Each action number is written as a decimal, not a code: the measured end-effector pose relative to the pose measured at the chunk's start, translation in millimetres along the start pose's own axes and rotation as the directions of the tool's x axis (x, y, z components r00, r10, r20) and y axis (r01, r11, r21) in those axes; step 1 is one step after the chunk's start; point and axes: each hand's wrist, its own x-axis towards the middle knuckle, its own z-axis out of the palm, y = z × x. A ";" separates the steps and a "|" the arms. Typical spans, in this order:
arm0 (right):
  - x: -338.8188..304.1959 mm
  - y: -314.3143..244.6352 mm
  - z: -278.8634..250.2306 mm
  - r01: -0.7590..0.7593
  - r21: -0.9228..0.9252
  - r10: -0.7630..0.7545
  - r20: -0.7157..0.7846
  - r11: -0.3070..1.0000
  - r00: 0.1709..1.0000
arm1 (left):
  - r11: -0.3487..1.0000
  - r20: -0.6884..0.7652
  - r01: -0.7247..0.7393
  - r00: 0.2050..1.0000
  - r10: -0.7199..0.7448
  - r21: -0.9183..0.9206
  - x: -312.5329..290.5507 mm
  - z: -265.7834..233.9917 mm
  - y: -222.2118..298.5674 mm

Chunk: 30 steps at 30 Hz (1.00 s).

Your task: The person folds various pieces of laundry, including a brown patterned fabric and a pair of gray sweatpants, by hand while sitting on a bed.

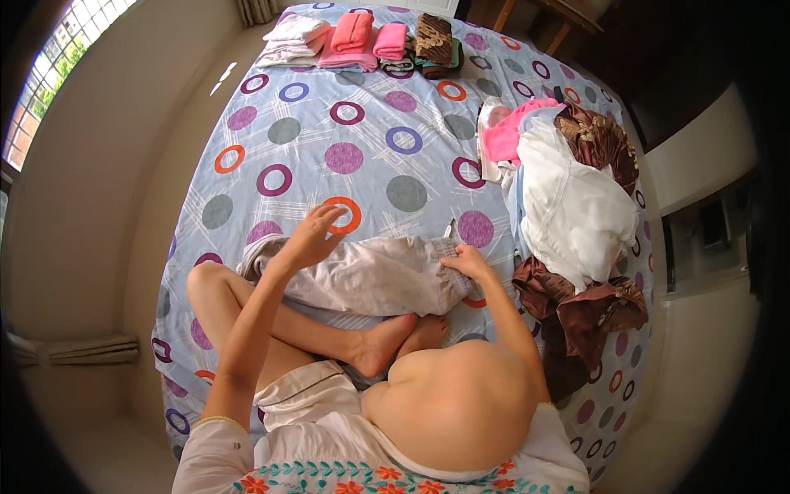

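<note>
A pale grey pair of trousers (362, 273) lies folded lengthwise across the bed in front of my crossed legs, its gathered elastic waistband at the right end. My right hand (469, 262) grips that waistband between thumb and fingers. Over the left end of the trousers, my left hand (314, 235) is raised with its fingers apart and holds nothing. A whitish cord end (449, 228) sticks up beside the waistband.
At the right lies a loose heap with a white garment (568, 202), a pink cloth (514, 132) and brown shiny fabric (588, 317). Along the far edge stand folded stacks: white cloths (295, 39), pink towels (352, 34) and brown patterned fabric (434, 39). A patterned bedsheet (313, 185) covers the bed.
</note>
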 end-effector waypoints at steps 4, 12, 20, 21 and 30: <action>-10.4 -24.5 4.7 0.314 -0.066 -0.320 -0.247 0.947 0.915 | 0.984 0.107 -0.133 0.984 0.145 -0.115 23.8 36.7 37.0; -75.1 -115.4 0.2 0.411 0.321 -0.425 -0.032 0.853 0.905 | 0.948 0.350 -0.022 0.926 0.139 -0.318 52.9 41.2 82.1; -71.9 -91.3 -10.2 0.324 0.078 -0.328 0.387 0.943 0.862 | 0.852 0.219 0.013 0.968 0.120 -0.523 12.1 -20.9 71.2; -69.7 -100.5 -3.4 0.356 0.113 -0.373 0.354 0.928 0.858 | 0.803 0.213 0.099 0.976 0.035 -0.588 6.1 -36.5 71.9; -35.4 -112.8 3.9 0.374 0.429 -0.486 0.186 0.822 0.854 | 0.766 -0.133 -0.053 0.990 -0.043 -0.641 28.3 -122.1 73.3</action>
